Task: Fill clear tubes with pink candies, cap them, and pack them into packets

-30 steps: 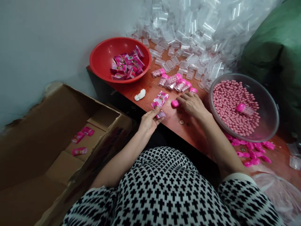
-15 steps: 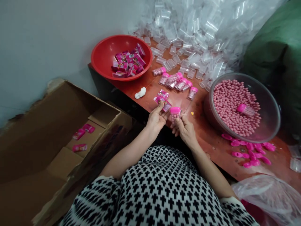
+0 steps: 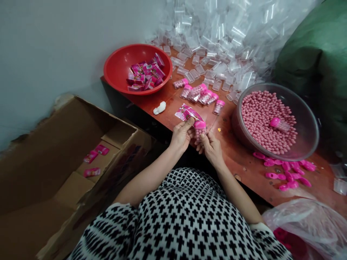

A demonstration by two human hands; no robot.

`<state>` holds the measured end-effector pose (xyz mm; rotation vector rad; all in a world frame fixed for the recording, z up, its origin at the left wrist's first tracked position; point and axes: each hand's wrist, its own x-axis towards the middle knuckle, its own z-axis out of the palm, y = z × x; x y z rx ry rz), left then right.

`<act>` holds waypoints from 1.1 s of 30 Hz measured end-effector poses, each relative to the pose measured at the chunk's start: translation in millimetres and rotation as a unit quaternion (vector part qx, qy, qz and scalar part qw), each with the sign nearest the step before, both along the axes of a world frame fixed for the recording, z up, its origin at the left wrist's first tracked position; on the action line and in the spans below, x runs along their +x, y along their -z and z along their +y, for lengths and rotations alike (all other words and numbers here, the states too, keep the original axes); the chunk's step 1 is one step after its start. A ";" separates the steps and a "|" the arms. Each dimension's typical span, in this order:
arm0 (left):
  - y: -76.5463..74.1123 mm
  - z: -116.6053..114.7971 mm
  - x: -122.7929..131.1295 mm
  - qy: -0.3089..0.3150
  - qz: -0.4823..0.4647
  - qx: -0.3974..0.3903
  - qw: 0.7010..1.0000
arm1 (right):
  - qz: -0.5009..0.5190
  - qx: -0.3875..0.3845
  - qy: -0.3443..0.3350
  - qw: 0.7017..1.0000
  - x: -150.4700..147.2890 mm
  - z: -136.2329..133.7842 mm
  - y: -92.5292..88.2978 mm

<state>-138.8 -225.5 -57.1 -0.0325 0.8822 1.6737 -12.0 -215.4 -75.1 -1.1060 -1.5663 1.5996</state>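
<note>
My left hand (image 3: 180,138) is closed, pinching a shiny pink printed plastic wrapper (image 3: 187,112) between thumb and fingers. My right hand (image 3: 214,148) grips a small clear bottle (image 3: 200,133) by its lower part. Pink balls fill this bottle, and a bright pink cap tops it. The cap meets the near end of the wrapper in view; whether it is inside the wrapper I cannot tell. Beyond my hands, several similar filled bottles (image 3: 197,92) lie on the reddish table (image 3: 173,117).
A red bowl (image 3: 114,77) of pink wrappers stands at the back left. At right is a grey basin (image 3: 309,119) of pink balls, with pink caps (image 3: 291,175) beside it. Clear empty containers (image 3: 217,68) pile up behind. An open carton (image 3: 67,184) sits left.
The wrapper and the bottle have come together between my hands, with the left thumb now beside the pink cap. The whole view has shifted slightly.
</note>
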 end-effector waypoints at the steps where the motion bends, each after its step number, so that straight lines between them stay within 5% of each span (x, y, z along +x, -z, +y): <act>1: 0.4 0.2 -0.6 0.009 0.015 0.011 1.000 | -0.006 0.013 0.007 1.000 0.2 0.1 2.0; 8: 5.6 1.4 -1.4 0.070 0.070 0.015 0.995 | -0.058 0.101 0.008 0.993 1.2 -0.5 14.6; 17: 5.0 5.4 -14.0 0.180 0.199 0.027 0.963 | 0.092 -0.083 -0.034 0.992 1.0 6.5 14.0; 22: 2.9 3.7 -7.7 0.186 0.188 0.033 0.964 | 0.055 -0.018 0.021 0.998 -0.2 8.4 12.4; 25: 2.5 1.3 -2.1 0.199 0.144 0.032 0.969 | 0.095 -0.070 0.007 0.993 -0.5 11.7 12.2; 30: 5.1 0.2 -3.5 0.101 0.091 0.007 0.991 | 0.187 -0.121 -0.020 0.975 0.6 11.7 11.0; 33: 6.5 -4.2 -2.4 0.101 0.075 0.017 0.992 | 0.197 -0.113 -0.017 0.974 -0.2 12.2 10.3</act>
